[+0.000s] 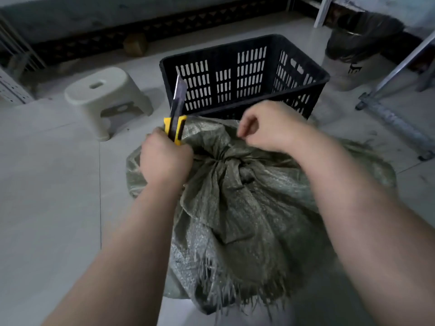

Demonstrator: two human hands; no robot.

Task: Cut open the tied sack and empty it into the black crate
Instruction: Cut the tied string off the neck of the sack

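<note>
A grey-green woven sack (247, 208) lies on the floor in front of me, its neck gathered and tied in a knot (233, 161), with a frayed flap hanging toward me. My left hand (164, 158) grips a yellow utility knife (176, 128) at the sack's left side, blade extended and pointing up. My right hand (270, 128) hovers just above the knot with fingers curled, pinching something too thin to make out. The black slotted crate (306, 74) stands upright right behind the sack.
A pale plastic stool (106, 95) sits to the left of the crate. A lined bin (357, 50) and metal rack legs (395, 67) stand at the back right. A shelf frame (11, 88) is at the far left. The floor is light tile.
</note>
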